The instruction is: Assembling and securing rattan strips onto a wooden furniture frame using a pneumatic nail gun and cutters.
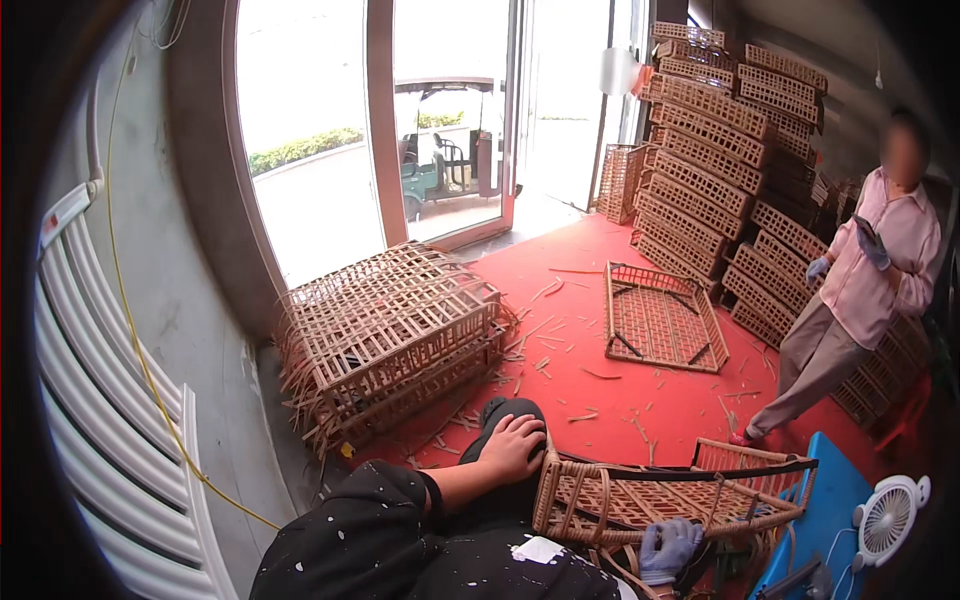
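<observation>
My left hand (515, 447), bare, lies over my dark-trousered knee (490, 470), its fingers stretched out and holding nothing. Just right of that knee a long woven rattan basket (630, 495) rests tilted across my lap. It has an open lattice of brown strips, and a dark band runs along its upper rim. At the basket's lower edge is my right hand (668, 552) in a pale grey glove. The fingers look curled onto the edge, though the basket and my body partly hide their grip. A few loose rattan strips (620, 570) show below.
Stacked woven trays (400, 330) stand at left by the glass doors. One tray (665, 318) lies on the red floor (560, 400) among scraps. Tall basket stacks (700, 150) rise behind a standing person (870, 260) holding a dark device. A white fan (888, 520) is at right.
</observation>
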Tool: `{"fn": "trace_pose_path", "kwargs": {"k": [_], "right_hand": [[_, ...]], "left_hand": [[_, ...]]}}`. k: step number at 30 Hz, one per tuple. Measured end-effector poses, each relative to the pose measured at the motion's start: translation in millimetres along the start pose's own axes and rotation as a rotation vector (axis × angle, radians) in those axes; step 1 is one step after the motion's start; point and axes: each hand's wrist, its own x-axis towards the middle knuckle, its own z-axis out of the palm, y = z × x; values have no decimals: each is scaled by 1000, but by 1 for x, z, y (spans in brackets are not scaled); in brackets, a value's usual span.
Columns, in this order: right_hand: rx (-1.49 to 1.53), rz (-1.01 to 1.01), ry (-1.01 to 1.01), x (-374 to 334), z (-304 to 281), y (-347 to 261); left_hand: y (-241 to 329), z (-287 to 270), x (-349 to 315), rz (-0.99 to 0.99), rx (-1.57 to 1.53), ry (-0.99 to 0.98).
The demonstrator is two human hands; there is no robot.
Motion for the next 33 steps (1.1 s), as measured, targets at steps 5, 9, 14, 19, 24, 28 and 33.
{"fn": "trace_pose_path", "kwargs": {"k": [5,9,14,19,24,28,33], "right_hand": [[-58,-9,28,-2,-7,-1],[-1,-68,55,0,-5,-2],[5,-38,14,2,-14,-7],[20,-43,17,0,-9,-1],[22,-13,11,1,-15,0],[22,-25,-6,6,-12,-4],[52,-17,-27,1,-9,-4]], "left_hand": [[8,8,3,16,-8,13],[7,3,-7,-24,-20,-7],[4,3,-9,-35,-35,-10],[6,8,-9,-29,-36,4],[3,0,5,48,-40,-54],[-75,-62,42,178,-449,-411],[-191,-236,97,-331,-613,600]]}}
